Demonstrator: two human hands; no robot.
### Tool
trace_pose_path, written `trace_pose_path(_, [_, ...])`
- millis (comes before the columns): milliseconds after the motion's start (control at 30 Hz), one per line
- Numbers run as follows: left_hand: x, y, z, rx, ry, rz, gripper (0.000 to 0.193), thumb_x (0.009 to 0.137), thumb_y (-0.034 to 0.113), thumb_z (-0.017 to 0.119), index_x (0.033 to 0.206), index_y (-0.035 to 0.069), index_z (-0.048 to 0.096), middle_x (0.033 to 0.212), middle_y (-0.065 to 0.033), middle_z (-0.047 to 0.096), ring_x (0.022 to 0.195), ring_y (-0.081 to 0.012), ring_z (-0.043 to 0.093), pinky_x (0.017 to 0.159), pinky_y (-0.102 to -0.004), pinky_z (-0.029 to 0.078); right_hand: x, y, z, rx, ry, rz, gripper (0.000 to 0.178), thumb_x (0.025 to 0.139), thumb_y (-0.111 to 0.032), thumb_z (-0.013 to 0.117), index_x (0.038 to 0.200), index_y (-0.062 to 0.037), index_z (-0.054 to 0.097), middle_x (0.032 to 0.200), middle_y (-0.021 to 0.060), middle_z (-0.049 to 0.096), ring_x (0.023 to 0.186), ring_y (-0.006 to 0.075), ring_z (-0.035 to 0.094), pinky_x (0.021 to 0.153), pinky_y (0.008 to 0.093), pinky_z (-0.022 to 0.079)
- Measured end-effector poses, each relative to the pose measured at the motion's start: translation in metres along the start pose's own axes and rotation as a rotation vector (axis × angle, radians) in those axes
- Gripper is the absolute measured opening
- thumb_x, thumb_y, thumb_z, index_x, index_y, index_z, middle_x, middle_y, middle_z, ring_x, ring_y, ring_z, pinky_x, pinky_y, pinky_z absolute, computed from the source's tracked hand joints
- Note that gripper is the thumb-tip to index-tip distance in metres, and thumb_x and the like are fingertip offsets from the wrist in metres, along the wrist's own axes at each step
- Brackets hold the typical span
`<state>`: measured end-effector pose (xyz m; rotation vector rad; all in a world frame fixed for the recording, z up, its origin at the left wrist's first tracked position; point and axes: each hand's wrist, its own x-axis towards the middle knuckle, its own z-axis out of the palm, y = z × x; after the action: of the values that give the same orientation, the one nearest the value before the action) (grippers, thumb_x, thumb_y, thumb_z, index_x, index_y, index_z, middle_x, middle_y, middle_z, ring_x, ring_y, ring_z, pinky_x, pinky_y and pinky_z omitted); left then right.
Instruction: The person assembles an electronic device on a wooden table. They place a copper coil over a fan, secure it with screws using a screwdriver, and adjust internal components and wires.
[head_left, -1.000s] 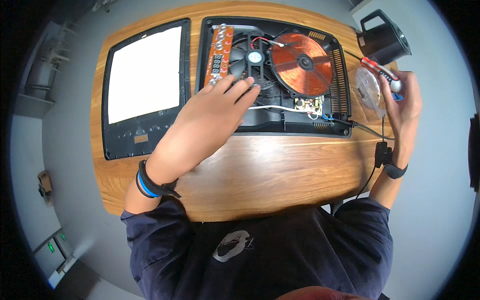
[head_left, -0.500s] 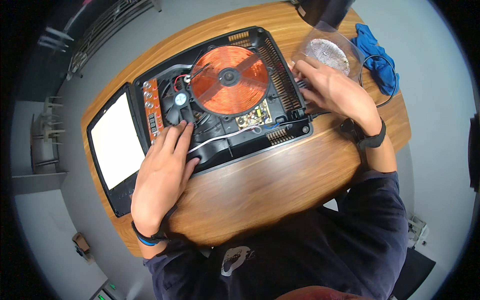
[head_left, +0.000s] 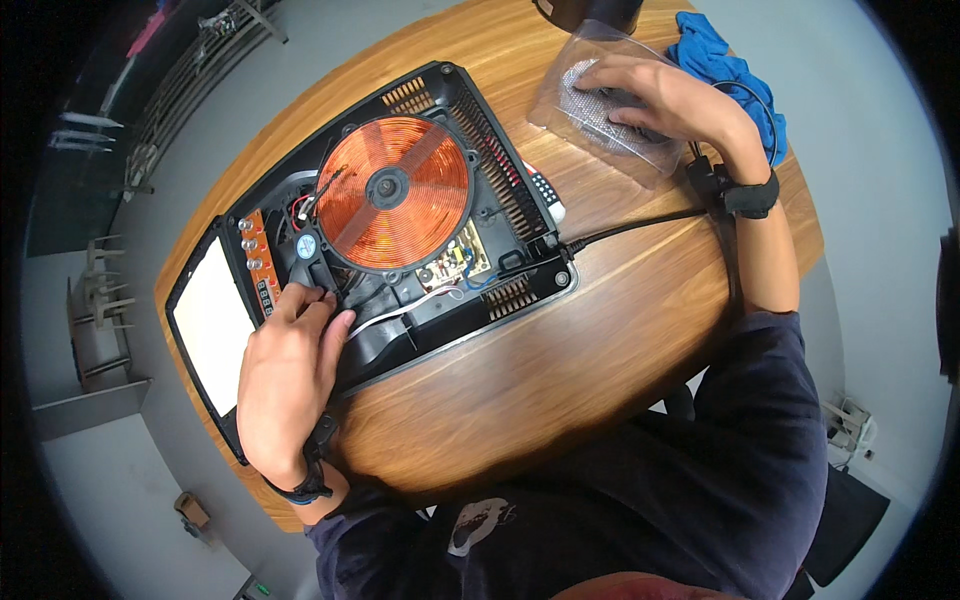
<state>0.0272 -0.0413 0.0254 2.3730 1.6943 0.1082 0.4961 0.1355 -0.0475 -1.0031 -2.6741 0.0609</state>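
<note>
An opened induction cooker (head_left: 470, 340) lies on the wooden table, its round copper coil (head_left: 345, 225) uncovered. My left hand (head_left: 285, 365) is at its near left part, with bent fingers and thumb closed on the black frame of the cooling fan (head_left: 312, 268); the fingertips are partly hidden. Over at the right, my right hand (head_left: 665, 95) reaches into a clear plastic box (head_left: 645, 165) lined with bubble wrap (head_left: 590, 110). Its fingers are apart, and nothing shows between them.
The cooker's white-backed top panel (head_left: 212, 325) lies at the left. A dark keypad-like piece (head_left: 543, 190) rests against the vented side. A black power cord (head_left: 640, 226) runs right. Blue cloth (head_left: 715, 60) and a dark container (head_left: 590, 12) are at the back.
My right hand has moved from the cooker's vented right side into the plastic box. My left fingers have curled in at the fan. The whole view has shifted, placing the cooker farther left.
</note>
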Motion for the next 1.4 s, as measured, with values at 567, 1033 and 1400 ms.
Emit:
trace_pose_path(567, [0.008,0.001,0.004,-0.017,0.008,-0.07,0.026,0.107,0.018,0.079,0.101,-0.008,0.082,0.098,-0.0198,0.071,0.083,-0.0433,0.073,0.076,-0.0495,0.057,0.01,-0.005,-0.005,0.204,-0.32,0.286,0.014,0.094,0.003,0.074,0.102,0.0003,0.063,0.083,0.0163,0.066,0.077,0.0306,0.063,0.076,0.043,0.053])
trace_pose_path(1033, [0.004,-0.01,0.01,0.154,0.069,0.128,0.027,0.107,0.027,0.077,0.095,0.003,0.08,0.099,-0.0116,0.073,0.083,-0.0345,0.077,0.072,-0.0448,0.062,0.006,-0.011,-0.023,0.173,-0.371,0.344,0.015,0.099,-0.001,0.075,0.115,0.0005,0.073,0.091,0.014,0.072,0.084,0.0249,0.068,0.083,0.0389,0.058])
trace_pose_path(1400, [0.003,-0.008,0.008,0.131,0.066,0.138,0.02,0.107,0.023,0.076,0.11,0.004,0.083,0.126,-0.0093,0.081,0.099,-0.0347,0.081,0.084,-0.0446,0.065,0.008,-0.01,-0.021,0.17,-0.451,0.43,0.013,0.096,-0.002,0.082,0.104,-0.0001,0.071,0.093,0.0159,0.075,0.086,0.0309,0.071,0.083,0.0413,0.059])
